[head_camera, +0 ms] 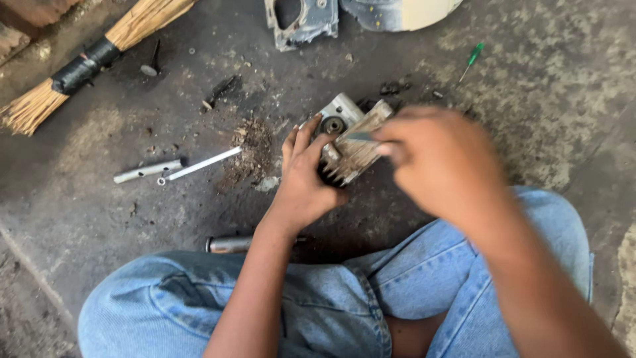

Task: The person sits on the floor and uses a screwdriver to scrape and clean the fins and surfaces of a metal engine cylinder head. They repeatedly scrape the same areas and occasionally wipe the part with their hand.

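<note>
My left hand grips a dirty finned metal engine cylinder, holding it just above the concrete floor in front of my crossed legs in blue jeans. My right hand is blurred with motion and holds a thin metal tool whose tip lies against the cylinder's fins. Caked dirt covers the fins. The round port on the cylinder's pale top faces up.
On the floor lie a pile of scraped dirt, a white rod, a metal tube, another tube by my knee, a straw broom, a green screwdriver and a grey engine casing.
</note>
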